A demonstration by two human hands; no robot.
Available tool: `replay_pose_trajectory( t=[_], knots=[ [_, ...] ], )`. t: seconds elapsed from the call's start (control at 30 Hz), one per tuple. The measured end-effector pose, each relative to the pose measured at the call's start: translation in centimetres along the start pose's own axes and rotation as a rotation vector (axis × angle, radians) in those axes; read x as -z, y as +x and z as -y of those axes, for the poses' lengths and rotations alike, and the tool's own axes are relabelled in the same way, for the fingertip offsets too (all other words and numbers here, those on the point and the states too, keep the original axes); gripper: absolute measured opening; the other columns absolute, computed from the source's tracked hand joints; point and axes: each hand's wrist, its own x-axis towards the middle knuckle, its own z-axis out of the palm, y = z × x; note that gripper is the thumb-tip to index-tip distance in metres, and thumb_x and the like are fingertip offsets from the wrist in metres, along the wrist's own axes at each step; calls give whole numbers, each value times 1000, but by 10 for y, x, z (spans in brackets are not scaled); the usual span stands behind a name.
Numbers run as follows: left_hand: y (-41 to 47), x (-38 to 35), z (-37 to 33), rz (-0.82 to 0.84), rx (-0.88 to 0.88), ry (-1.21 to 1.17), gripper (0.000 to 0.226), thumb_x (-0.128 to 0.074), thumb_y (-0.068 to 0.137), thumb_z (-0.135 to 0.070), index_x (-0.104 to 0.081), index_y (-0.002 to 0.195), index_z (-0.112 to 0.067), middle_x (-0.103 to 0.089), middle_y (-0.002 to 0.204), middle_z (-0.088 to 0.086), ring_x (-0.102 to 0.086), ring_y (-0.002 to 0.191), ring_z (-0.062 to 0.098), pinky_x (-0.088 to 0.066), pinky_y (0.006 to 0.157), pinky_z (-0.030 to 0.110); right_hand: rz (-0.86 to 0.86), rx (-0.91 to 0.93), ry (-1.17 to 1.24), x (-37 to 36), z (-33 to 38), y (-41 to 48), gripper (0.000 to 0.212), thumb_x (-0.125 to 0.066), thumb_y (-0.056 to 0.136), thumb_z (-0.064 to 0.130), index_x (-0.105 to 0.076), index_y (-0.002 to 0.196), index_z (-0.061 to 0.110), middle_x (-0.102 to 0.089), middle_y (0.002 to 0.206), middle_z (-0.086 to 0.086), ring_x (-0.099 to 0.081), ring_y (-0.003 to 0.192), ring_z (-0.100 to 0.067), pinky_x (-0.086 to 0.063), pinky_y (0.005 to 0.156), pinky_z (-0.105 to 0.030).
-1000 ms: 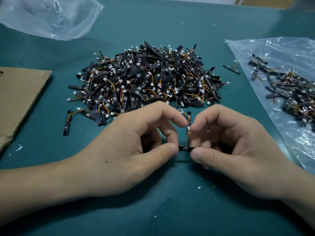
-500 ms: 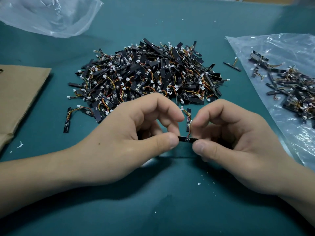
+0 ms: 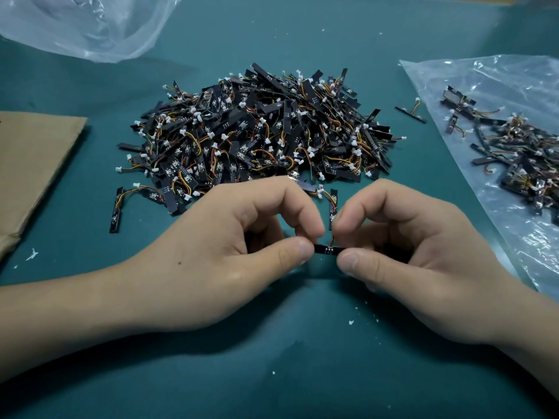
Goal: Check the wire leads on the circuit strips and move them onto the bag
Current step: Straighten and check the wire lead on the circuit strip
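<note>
A small black circuit strip [image 3: 326, 250] is held level just above the green mat, between both hands. My left hand [image 3: 230, 255] pinches its left end between thumb and fingers. My right hand [image 3: 414, 258] pinches its right end, and its forefinger touches the orange wire lead [image 3: 331, 239] that rises from the strip's middle. Behind the hands lies a big heap of black strips [image 3: 260, 134] with coloured leads and white plugs. At the right, a clear plastic bag [image 3: 490, 86] lies flat with several strips [image 3: 520, 152] on it.
A single strip [image 3: 410, 111] lies between the heap and the bag. Another strip [image 3: 116, 211] lies loose at the heap's left. Brown cardboard [image 3: 33, 164] covers the left edge of the mat. A second clear bag [image 3: 90, 25] sits at the back left. White crumbs dot the mat.
Both hands have kept their hold on the strip and lifted it slightly away from me. The right forefinger stays against the lead.
</note>
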Motion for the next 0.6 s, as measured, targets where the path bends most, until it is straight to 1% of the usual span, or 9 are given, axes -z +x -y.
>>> replay_pose_trajectory(
  t=[0.07, 0.13, 0.2, 0.23, 0.27, 0.37, 0.4, 0.5, 0.6],
  knots=[
    [0, 0, 0, 3, -4, -21, 14, -68, 91, -16, -64, 98, -27, -67, 81, -12, -59, 58, 19, -50, 52, 27, 2, 8, 11, 0, 0, 0, 20, -71, 88, 24, -61, 103, 33, -66, 91, 2, -53, 59, -31, -44, 50, -41],
    [1, 0, 0, -5, 14, -78, 15, -66, 91, -14, -63, 101, -24, -67, 86, -6, -59, 63, 29, -53, 55, 38, -35, 58, -51, -1, -1, -1, 22, -72, 87, 25, -61, 103, 34, -67, 90, 4, -56, 59, -31, -47, 50, -43],
    [1, -1, 0, -16, 41, -122, 15, -65, 90, -13, -63, 102, -23, -67, 87, -2, -56, 65, 38, -51, 56, 49, -60, 102, -108, -2, -1, -1, 19, -74, 86, 28, -63, 100, 34, -68, 86, -5, -58, 60, -37, -47, 52, -47],
    [1, -1, 0, -18, 45, -128, 16, -66, 90, -12, -62, 102, -23, -67, 87, -2, -56, 64, 38, -51, 56, 50, -64, 104, -109, -2, -1, -1, 15, -75, 86, 29, -65, 96, 33, -67, 81, -13, -57, 61, -40, -47, 52, -49],
    [1, -1, 0, -17, 33, -104, 16, -66, 89, -12, -62, 101, -23, -67, 85, -4, -57, 63, 35, -52, 56, 46, -65, 92, -92, -2, -2, -1, 11, -75, 87, 30, -67, 94, 33, -64, 77, -20, -56, 60, -42, -46, 52, -51],
    [-1, -3, -1, -22, -24, 44, 15, -67, 90, -15, -62, 98, -27, -66, 78, -12, -61, 60, 20, -50, 54, 30, -90, 49, -54, 1, -3, 0, 10, -75, 85, 32, -71, 94, 29, -62, 73, -22, -55, 54, -39, -44, 49, -52],
    [-1, -3, -2, -27, -18, 46, 15, -67, 90, -14, -62, 97, -27, -65, 77, -13, -60, 59, 20, -50, 53, 29, -99, 48, -66, 1, -3, 0, 10, -75, 85, 33, -72, 94, 30, -63, 73, -21, -56, 54, -38, -45, 49, -52],
    [0, -3, -1, -41, 26, -14, 16, -66, 88, -12, -61, 95, -26, -65, 79, -12, -58, 59, 25, -49, 53, 37, -109, 63, -103, -2, -3, -1, 11, -75, 86, 35, -74, 96, 30, -64, 76, -20, -58, 54, -36, -47, 51, -51],
    [0, -4, -2, -38, 14, 16, 14, -66, 88, -14, -62, 94, -25, -65, 78, -12, -60, 59, 25, -49, 53, 36, -137, 81, -140, -2, -3, -1, 10, -74, 88, 33, -75, 97, 29, -67, 81, -12, -58, 54, -32, -47, 51, -47]
  ],
)
